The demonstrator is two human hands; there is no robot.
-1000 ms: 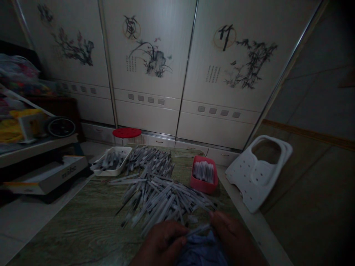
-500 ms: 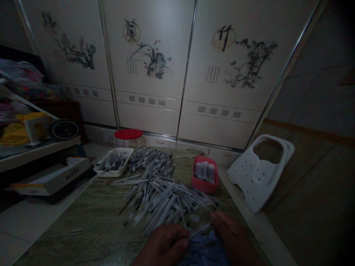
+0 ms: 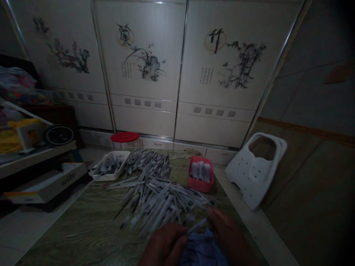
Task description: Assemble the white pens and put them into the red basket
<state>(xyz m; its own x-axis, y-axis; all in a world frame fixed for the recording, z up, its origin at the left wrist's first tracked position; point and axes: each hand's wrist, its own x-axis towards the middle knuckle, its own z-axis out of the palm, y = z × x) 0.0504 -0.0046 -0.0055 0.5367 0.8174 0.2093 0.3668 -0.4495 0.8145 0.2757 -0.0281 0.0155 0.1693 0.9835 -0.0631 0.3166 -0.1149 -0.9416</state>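
My left hand [image 3: 166, 242] is at the bottom middle, thumb and forefinger pinching one end of a slim, pale pen-like stick [image 3: 197, 225]. The stick's other end reaches the edge of my right hand [image 3: 227, 232], whose fingers are curled together; what they grip is hidden. Crumpled blue cloth [image 3: 203, 248] lies below and between my hands. Just beyond them spreads a loose pile of similar pale sticks [image 3: 158, 201], several with dark ends. The dim light blurs their details.
A white tray [image 3: 122, 170] of sticks stands at the table's far left. Upright sticks fill a pink-red box [image 3: 201, 186] on the right. Beyond the wood-patterned table [image 3: 74, 225] are a red stool [image 3: 124, 137], a white folded plastic piece [image 3: 253, 171] and sliding cupboard doors [image 3: 144, 118].
The view has shifted slightly, so the room appears a little further left. Both hands stay close together, and the stick between them shows more plainly.
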